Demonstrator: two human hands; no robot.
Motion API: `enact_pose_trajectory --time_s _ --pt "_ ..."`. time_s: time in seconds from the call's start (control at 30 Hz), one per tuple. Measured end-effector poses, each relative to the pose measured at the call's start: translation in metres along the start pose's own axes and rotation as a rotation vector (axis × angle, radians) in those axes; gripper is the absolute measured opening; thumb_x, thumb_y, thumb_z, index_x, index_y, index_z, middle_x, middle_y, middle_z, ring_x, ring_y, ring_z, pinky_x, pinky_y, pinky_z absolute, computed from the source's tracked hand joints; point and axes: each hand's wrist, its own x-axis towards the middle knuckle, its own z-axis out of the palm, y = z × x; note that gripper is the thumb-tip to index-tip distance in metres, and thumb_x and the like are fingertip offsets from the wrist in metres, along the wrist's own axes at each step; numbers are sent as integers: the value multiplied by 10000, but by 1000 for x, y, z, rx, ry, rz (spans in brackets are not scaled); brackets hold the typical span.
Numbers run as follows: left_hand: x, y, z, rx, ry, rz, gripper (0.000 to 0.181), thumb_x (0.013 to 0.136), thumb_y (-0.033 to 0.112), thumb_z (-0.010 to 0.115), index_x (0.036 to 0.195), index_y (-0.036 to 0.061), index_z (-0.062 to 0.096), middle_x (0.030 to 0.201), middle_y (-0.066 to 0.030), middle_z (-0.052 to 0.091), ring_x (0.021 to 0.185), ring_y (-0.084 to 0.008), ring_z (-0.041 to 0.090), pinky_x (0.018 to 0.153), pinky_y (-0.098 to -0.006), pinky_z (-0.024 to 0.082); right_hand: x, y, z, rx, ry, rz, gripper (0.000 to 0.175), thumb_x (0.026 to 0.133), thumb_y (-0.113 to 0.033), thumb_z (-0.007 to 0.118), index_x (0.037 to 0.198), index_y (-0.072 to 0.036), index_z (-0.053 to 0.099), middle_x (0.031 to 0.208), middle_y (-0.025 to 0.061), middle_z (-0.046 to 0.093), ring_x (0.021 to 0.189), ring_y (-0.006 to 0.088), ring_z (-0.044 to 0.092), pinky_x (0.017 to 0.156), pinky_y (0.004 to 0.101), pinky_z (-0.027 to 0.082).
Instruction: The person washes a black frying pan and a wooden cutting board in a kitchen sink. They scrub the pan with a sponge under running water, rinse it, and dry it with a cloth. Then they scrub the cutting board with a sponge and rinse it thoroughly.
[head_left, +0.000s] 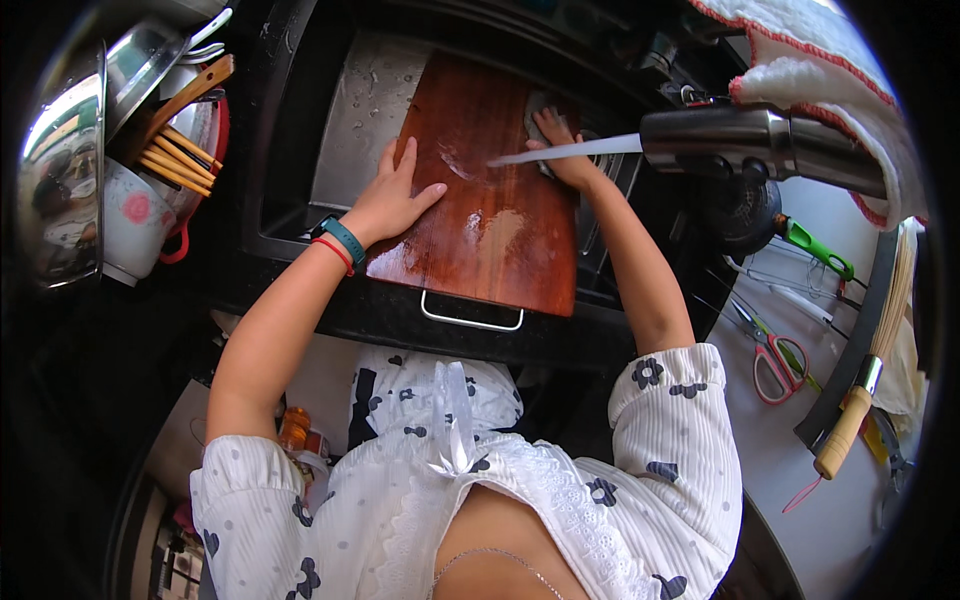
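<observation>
A wet reddish-brown wooden cutting board with a metal handle lies across a sink. My left hand rests on its left edge, fingers apart, with a watch on the wrist. At the board's far right part, my right hand presses on a grey-white cloth that shows partly beside the fingers. Water streams from the dark metal faucet at the right, passes over my right hand or wrist and lands on the board's middle.
Metal bowls, a white bowl, chopsticks and a wooden utensil crowd the left side. A red-trimmed towel drapes over the faucet. Scissors, a green-handled utensil and a wooden-handled brush are at the right.
</observation>
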Motion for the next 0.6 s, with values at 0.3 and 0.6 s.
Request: enact_pose_trajectory --time_s 0.3,0.6 --pt "-8 8 -3 25 -56 -73 834 870 469 537 1439 17 127 1464 -289 84 1295 -438 305 1054 -385 310 3 -7 -14 177 48 90 722 885 -457 524 1388 14 307 1475 249 175 1383 395 98 1123 418 114" --pt "-3 8 -1 78 -2 -40 835 862 453 552 1437 16 134 1457 -295 105 1267 -443 343 1033 -386 339 4 -3 2 68 100 42 691 868 -447 556 1391 -48 343 1468 229 223 1375 378 159 1109 448 142"
